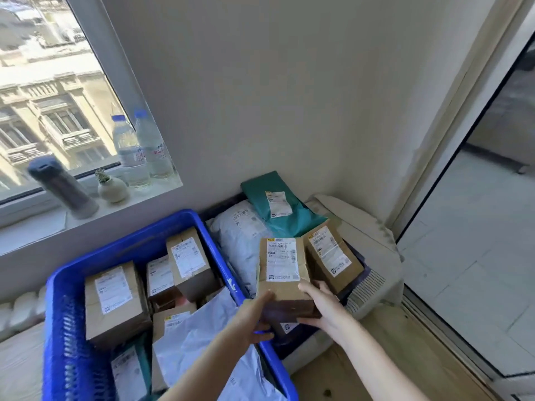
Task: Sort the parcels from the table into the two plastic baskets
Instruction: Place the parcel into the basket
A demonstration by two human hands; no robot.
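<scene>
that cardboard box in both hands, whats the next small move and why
Probably lower it into the dark basket and let go. The left hand and right hand grip the cardboard box by its near end, and it sits over that basket's parcels, right of the blue basket, beside another brown box with a grey mailer behind.
</scene>
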